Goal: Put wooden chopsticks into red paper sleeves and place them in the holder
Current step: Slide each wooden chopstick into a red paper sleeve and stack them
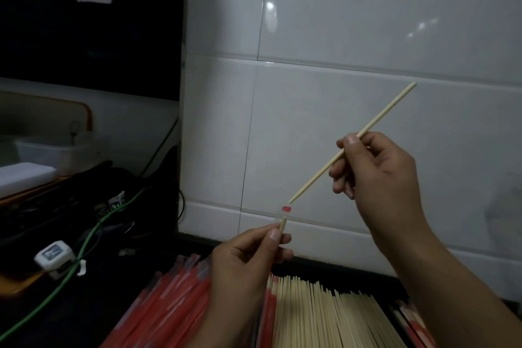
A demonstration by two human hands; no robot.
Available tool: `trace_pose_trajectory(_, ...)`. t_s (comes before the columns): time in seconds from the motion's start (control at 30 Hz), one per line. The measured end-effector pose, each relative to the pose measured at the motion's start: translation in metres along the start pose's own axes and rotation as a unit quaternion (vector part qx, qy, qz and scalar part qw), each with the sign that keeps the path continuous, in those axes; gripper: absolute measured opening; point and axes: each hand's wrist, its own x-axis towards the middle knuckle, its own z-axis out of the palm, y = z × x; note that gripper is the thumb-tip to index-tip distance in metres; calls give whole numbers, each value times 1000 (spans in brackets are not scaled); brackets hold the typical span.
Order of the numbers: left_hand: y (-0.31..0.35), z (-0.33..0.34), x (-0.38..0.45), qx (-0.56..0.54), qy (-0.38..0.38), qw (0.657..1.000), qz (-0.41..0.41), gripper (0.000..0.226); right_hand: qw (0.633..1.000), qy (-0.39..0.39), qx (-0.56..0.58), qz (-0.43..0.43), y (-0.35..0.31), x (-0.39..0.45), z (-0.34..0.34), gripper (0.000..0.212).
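Hands are working mid-air in front of the tiled wall [367, 37]. Right hand [378, 169] is pinching a bare chopstick [375, 121] between thumb and fingers, gripping it near the middle. Stick is running diagonally, far end pointing up-right, near tip pointing down-left and hanging just above the sleeve [284, 213] mouth, not touching it.

Left hand [248, 260] is gripping the sleeve between thumb and forefinger, fingers curled round it. Only the top end is showing above the fingers: a clear-looking stretch with a red patch at the mouth, and one chopstick end already sitting inside (rest of the sleeve is hiding behind the hand).

Below the hands, stock is lying on the dark table [84, 319]. Sleeved pile [169, 305], red, is lying to the left, fanning toward the bottom edge. Bare sticks [324, 316] are lying in a dense row in the middle, side by side. More red-sleeved pieces [415, 325] are showing at the right edge, partly behind the right forearm.

Left side is dim: green cable [84, 251] is snaking across the table, passing just beside a small white box [55, 258]. White tub [56, 152] is sitting further back, well apart from the piles. Can't make out a holder.
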Motion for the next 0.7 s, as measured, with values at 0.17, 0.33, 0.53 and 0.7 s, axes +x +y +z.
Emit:
trace_pose_trajectory(0.17, 3, -2, -1, -4, -6, 1000, -7, 17, 999, -23, -33, -3, 6, -2, 3, 22)
trace_pose_trajectory(0.33, 0, -2, 0, 2, -6, 1000, -12, 19, 998, -52, -39, -6, 6, -4, 4, 20)
trace_pose_trajectory(0.53, -1, -3, 0, 8, -12, 1000, -8, 16, 997, -65, -39, 0, 4, -1, 5, 19)
trace_pose_trajectory(0.7, -2, -3, 0, 9, -15, 1000, -3, 17, 997, -73, -35, 6, 4, 0, 8, 19)
